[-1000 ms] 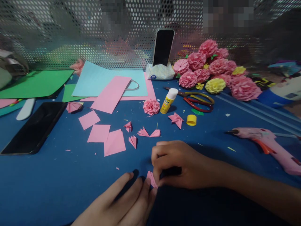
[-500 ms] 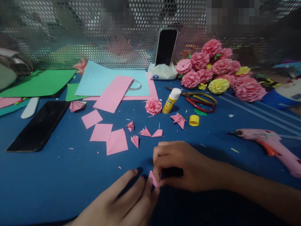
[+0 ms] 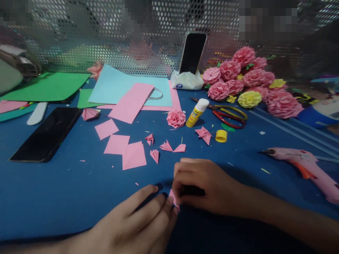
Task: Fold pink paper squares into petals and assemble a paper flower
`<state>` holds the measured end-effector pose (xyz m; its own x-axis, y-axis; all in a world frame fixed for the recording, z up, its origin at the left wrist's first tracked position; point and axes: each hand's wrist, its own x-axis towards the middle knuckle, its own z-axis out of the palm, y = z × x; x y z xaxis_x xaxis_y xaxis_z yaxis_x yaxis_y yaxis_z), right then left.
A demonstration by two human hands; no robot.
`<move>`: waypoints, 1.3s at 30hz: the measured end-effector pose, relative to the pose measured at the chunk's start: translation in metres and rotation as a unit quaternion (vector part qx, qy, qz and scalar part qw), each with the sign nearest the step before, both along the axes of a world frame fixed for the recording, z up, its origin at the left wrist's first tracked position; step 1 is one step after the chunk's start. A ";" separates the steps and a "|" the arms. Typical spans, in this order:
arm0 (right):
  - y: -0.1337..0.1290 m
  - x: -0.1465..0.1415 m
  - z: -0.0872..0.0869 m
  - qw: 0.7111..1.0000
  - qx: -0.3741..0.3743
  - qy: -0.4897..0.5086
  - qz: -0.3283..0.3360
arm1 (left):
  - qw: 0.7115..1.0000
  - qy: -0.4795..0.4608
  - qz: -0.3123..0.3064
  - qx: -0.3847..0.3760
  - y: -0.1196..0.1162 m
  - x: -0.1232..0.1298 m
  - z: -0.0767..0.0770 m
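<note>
A small folded pink paper piece (image 3: pixel 174 199) is pinched between both hands near the table's front edge. My left hand (image 3: pixel 140 218) grips its lower left side with thumb and fingertips, the index finger stretched outward. My right hand (image 3: pixel 201 187) is curled, thumb and index finger closed on the paper's right side. Part of the paper is hidden by the fingers. Just beyond lie folded pink pieces (image 3: pixel 154 155) and flat pink squares (image 3: pixel 134 155). A pink paper flower (image 3: pixel 176 119) sits beside a yellow glue stick (image 3: pixel 196 113).
Scissors (image 3: pixel 229 114) lie behind the yellow cap (image 3: pixel 221 136). A pink glue gun (image 3: pixel 299 164) is at the right, a black phone (image 3: pixel 46 135) at the left. Paper flowers (image 3: pixel 245 76), coloured sheets (image 3: pixel 135 90) and a propped phone (image 3: pixel 192 53) stand along the metal mesh.
The view has shifted slightly, so the table items appear a little further right. My right fingers have closed in over the pink paper, and less of it shows.
</note>
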<state>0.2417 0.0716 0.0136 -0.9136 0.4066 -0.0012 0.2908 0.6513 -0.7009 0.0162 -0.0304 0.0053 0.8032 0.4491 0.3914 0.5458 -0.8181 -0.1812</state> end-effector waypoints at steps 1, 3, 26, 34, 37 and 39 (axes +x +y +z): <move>0.000 0.000 0.000 1.000 0.001 -0.002 0.000 | 1.000 0.002 0.001 0.002 0.000 0.000 0.001; 0.000 0.000 0.001 1.000 0.002 -0.008 0.002 | 1.000 -0.002 0.001 0.006 0.001 -0.001 0.002; -0.003 0.000 0.002 1.000 0.010 -0.012 0.013 | 0.999 -0.046 0.015 -0.015 0.006 0.005 -0.004; 0.000 0.001 -0.006 0.998 -0.035 0.031 -0.030 | 0.999 -0.051 0.008 -0.017 0.003 0.003 -0.007; 0.001 0.001 -0.010 0.998 -0.024 0.050 -0.033 | 0.998 -0.053 0.004 -0.017 0.003 0.004 -0.008; 0.000 0.001 -0.011 0.998 -0.015 0.052 -0.035 | 0.998 -0.055 0.006 -0.012 0.003 0.004 -0.009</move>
